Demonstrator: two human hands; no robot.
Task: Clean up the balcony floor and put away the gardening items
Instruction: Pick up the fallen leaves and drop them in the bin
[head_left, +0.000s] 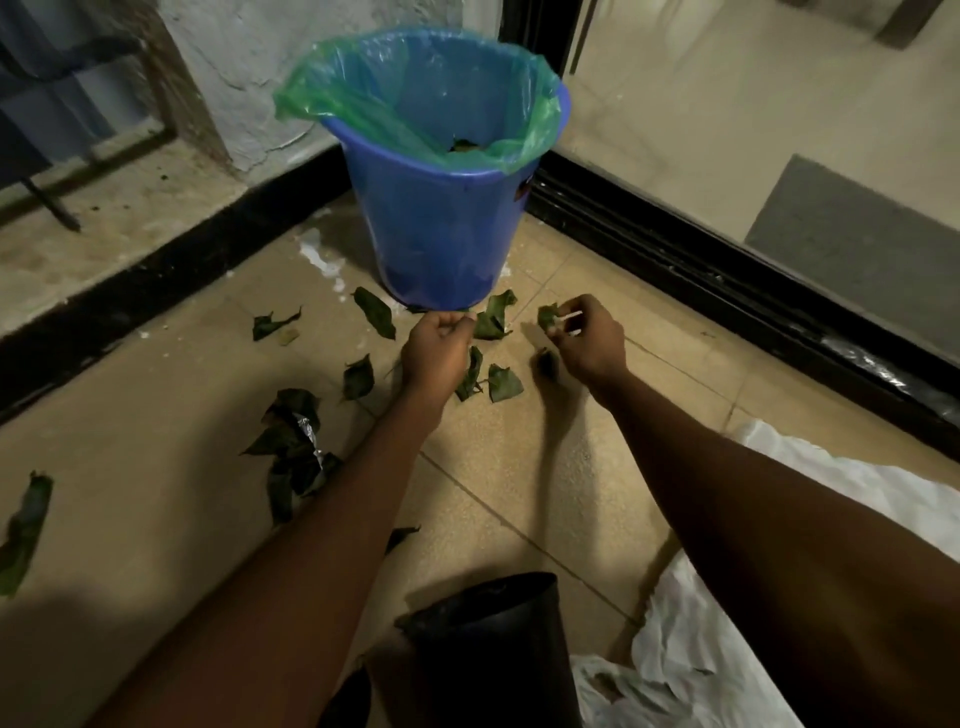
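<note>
The right hand (589, 338) is pinching a small curled leaf (547, 316) between thumb and fingertips, just short of the blue lined bucket (441, 234). The left hand (436, 348) is curling its fingers beside a folded leaf (493, 319); whether they are gripping anything I cannot tell. More torn leaves (470, 376) are lying just below those fingers on the tiled floor (519, 467). They are looking light, limp and easily torn, so pinching each mid-blade seems wiser than tugging edges.
</note>
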